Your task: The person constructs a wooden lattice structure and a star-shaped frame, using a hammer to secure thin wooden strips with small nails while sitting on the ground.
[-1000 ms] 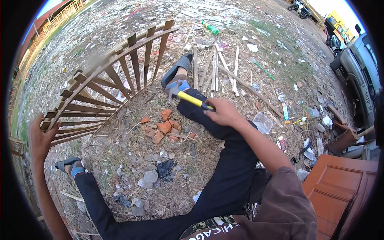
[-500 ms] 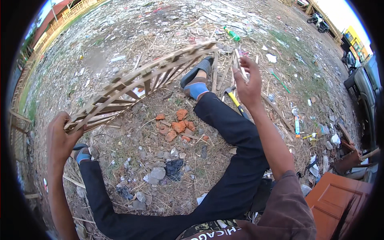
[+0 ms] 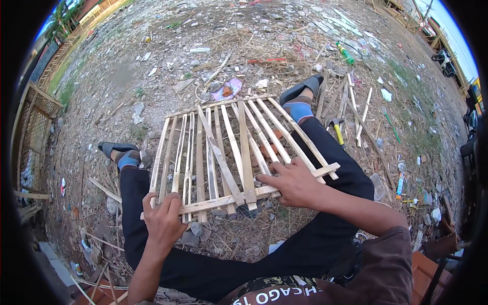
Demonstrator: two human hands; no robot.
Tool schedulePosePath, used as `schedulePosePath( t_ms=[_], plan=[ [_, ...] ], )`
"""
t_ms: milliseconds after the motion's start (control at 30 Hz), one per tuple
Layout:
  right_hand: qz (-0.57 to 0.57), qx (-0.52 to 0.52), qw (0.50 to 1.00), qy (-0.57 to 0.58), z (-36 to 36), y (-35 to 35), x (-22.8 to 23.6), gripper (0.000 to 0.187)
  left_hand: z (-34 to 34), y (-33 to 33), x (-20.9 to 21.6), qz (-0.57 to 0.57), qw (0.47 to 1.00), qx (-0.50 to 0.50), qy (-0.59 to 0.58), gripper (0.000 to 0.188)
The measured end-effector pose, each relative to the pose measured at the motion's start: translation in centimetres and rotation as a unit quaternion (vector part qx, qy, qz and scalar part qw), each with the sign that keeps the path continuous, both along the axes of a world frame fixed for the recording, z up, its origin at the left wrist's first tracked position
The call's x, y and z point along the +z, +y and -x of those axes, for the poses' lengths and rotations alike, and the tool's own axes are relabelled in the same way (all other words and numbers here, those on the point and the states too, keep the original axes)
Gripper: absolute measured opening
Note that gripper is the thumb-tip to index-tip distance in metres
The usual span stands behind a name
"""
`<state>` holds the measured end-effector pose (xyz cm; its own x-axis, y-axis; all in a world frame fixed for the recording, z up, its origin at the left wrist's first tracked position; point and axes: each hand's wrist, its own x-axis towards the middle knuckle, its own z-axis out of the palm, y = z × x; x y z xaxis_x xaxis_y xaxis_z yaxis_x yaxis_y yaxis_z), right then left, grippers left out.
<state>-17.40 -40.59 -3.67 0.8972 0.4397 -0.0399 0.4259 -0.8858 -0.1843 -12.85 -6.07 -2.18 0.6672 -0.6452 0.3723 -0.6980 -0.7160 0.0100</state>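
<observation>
We grip the slatted wooden frame [image 3: 246, 157], left hand [image 3: 166, 223] at its eight o'clock, right hand [image 3: 295, 187] at four, apparently steadying it.

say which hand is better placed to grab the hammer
Likely the right hand: the hammer lies nearer it, beside the right leg; the left hand, at the left end of the wooden frame, is farther away.
</observation>
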Motion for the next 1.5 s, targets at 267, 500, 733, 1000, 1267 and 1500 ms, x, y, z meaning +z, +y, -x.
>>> schedulePosePath(
  t_ms=[267,500,733,1000,1267,1500],
  plan=[
    [0.008,-0.018,0.999,0.05,0.1,0.5,2.1,0.059,-0.3,1.0,2.3,-0.031,0.999,-0.015,-0.017,0.019],
    [-0.004,-0.014,0.999,-0.034,0.3,1.4,5.6,0.044,0.4,1.5,5.3,-0.005,0.994,-0.003,-0.112,0.01],
    [0.002,-0.024,0.987,-0.159,-5.9,2.8,-5.3,0.034,-4.9,3.3,-5.4,0.015,0.996,0.017,-0.089,0.016],
    [-0.015,-0.027,0.991,-0.13,-3.8,5.0,-14.5,0.033,-1.4,5.2,-16.1,0.035,0.997,0.058,-0.026,0.021],
    [-0.022,-0.017,0.999,-0.036,-0.6,4.2,-15.9,0.052,0.3,5.5,-17.2,-0.015,0.987,0.086,0.134,0.032],
    [-0.019,-0.011,0.999,0.036,-1.2,4.0,-15.4,0.067,1.5,5.8,-17.1,-0.035,0.963,0.117,0.241,0.037]
  ],
)
